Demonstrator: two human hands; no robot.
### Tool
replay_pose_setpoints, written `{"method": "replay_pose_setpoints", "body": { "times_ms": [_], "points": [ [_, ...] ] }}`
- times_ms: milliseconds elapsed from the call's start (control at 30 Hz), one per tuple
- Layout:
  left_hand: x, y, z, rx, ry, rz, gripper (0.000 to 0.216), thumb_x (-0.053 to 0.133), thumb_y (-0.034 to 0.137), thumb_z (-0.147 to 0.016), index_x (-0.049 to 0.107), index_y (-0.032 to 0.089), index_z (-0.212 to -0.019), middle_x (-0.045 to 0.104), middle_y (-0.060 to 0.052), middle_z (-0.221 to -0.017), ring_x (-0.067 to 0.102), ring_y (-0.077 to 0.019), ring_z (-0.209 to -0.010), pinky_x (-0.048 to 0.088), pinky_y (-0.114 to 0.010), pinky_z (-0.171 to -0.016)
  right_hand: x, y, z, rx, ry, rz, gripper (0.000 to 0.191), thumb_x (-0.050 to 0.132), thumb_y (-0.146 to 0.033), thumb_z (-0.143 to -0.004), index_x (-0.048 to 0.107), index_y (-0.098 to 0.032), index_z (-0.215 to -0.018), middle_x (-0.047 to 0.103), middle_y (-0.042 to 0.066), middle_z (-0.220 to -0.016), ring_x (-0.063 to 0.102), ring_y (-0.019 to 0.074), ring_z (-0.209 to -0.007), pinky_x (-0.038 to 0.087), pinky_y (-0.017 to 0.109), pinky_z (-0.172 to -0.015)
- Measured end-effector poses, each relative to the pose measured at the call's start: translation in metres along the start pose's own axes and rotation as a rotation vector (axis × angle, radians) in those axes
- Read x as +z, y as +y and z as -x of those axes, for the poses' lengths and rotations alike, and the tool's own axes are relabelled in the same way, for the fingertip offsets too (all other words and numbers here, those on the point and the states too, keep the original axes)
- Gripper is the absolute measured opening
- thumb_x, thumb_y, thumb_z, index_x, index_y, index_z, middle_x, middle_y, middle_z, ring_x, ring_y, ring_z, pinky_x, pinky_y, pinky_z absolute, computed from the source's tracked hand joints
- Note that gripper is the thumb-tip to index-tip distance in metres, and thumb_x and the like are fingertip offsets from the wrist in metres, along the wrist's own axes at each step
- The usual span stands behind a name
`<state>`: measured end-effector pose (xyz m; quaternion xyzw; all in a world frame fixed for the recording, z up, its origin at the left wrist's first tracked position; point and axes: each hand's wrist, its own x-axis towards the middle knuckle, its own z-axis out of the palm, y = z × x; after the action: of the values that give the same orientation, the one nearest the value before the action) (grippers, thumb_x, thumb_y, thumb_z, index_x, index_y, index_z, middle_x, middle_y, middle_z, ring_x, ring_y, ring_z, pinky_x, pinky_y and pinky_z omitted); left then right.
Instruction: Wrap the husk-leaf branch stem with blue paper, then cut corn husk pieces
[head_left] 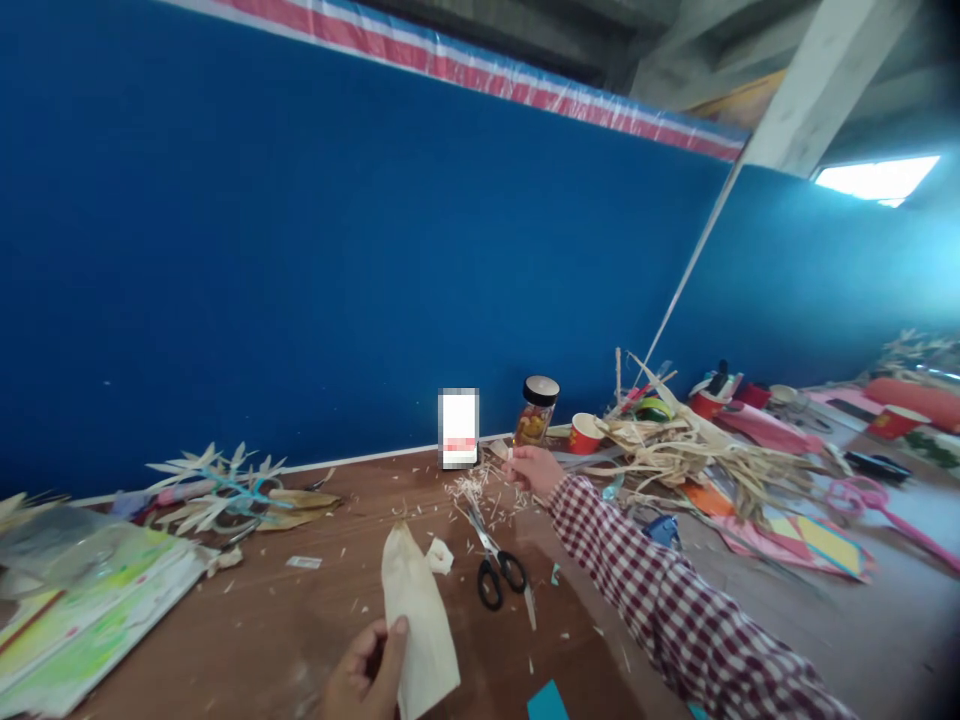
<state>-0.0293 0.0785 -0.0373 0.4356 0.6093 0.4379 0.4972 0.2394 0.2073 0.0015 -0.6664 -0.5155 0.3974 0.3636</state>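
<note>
My left hand (pixel 369 665) grips the edge of a pale, dried corn husk (pixel 421 620) between thumb and fingers; the husk's narrow tip points away from me. My right hand (pixel 537 470) is stretched forward over the table, just in front of a dark-lidded jar (pixel 536 412). Its fingers are pinched together, and a small pale bit shows at the tips, too small to name. Between the hands lies a pair of black-handled scissors (pixel 493 560), blades pointing away among thin husk shreds (pixel 491 500). A crumpled white scrap (pixel 440 556) rests beside the husk.
An upright phone-like thing with a blurred bright screen (pixel 459 428) leans at the blue partition (pixel 337 250). Right of the jar are a red paper cup (pixel 586 434) and a heap of dried husks (pixel 675 450). At left lie a husk-leaf craft (pixel 232 485) and a painted sheet (pixel 97 610).
</note>
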Motion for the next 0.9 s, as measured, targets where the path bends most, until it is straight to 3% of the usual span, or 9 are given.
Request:
{"method": "replay_pose_setpoints", "body": {
  "times_ms": [100,200,333,433,600,900],
  "points": [
    [-0.001,-0.003,-0.002,0.009,-0.029,0.128,0.04,0.064,0.05,-0.06,0.066,0.014,-0.078,0.066,-0.002,-0.061,0.059,-0.0205,-0.061,0.047,-0.027,-0.056,0.007,-0.006,0.021,-0.008,-0.078,-0.114,0.015,0.051,-0.028,-0.085,0.055,-0.013,-0.085,0.059,0.0,-0.069,0.055,0.0086,-0.055,0.041,0.017,-0.042],
    [-0.001,-0.008,-0.005,0.038,-0.06,0.173,0.038,0.061,0.045,-0.067,0.064,0.014,-0.088,0.067,-0.003,-0.069,0.059,-0.0184,-0.063,0.046,-0.025,-0.057,0.02,-0.016,0.052,-0.032,-0.183,-0.194,0.012,0.056,-0.028,-0.079,0.052,-0.017,-0.077,0.053,-0.004,-0.056,0.051,0.0073,-0.047,0.032,0.014,-0.036],
    [0.0,-0.011,-0.006,0.083,-0.05,0.139,0.035,0.054,0.042,-0.075,0.06,0.014,-0.094,0.067,-0.003,-0.074,0.059,-0.016,-0.062,0.045,-0.025,-0.058,0.052,-0.028,0.099,-0.052,-0.353,-0.256,0.015,0.058,-0.031,-0.074,0.051,-0.018,-0.078,0.051,-0.006,-0.054,0.05,0.0075,-0.046,0.038,0.016,-0.039],
    [0.001,-0.009,-0.005,0.077,-0.074,0.181,0.034,0.053,0.041,-0.076,0.056,0.013,-0.096,0.067,-0.004,-0.074,0.06,-0.0169,-0.063,0.046,-0.026,-0.058,0.079,-0.03,0.127,-0.073,-0.448,-0.237,0.009,0.057,-0.022,-0.071,0.053,-0.017,-0.077,0.055,-0.004,-0.06,0.055,0.0096,-0.052,0.046,0.02,-0.047],
    [0.0,-0.005,-0.002,0.108,-0.105,0.169,0.029,0.053,0.038,-0.076,0.056,0.014,-0.092,0.067,-0.004,-0.074,0.061,-0.0169,-0.062,0.045,-0.026,-0.057,0.107,-0.021,0.141,-0.25,-0.372,0.091,0.006,0.054,-0.014,-0.069,0.059,-0.017,-0.072,0.058,-0.002,-0.062,0.054,0.0099,-0.055,0.043,0.019,-0.051],
    [0.003,-0.006,0.001,0.11,-0.128,0.251,0.028,0.051,0.035,-0.078,0.054,0.015,-0.098,0.068,-0.005,-0.081,0.063,-0.0172,-0.071,0.047,-0.027,-0.064,0.116,-0.012,0.135,-0.295,-0.287,0.202,0.007,0.057,-0.017,-0.068,0.06,-0.019,-0.075,0.062,-0.001,-0.065,0.057,0.0114,-0.058,0.043,0.019,-0.054]
  ]
}}
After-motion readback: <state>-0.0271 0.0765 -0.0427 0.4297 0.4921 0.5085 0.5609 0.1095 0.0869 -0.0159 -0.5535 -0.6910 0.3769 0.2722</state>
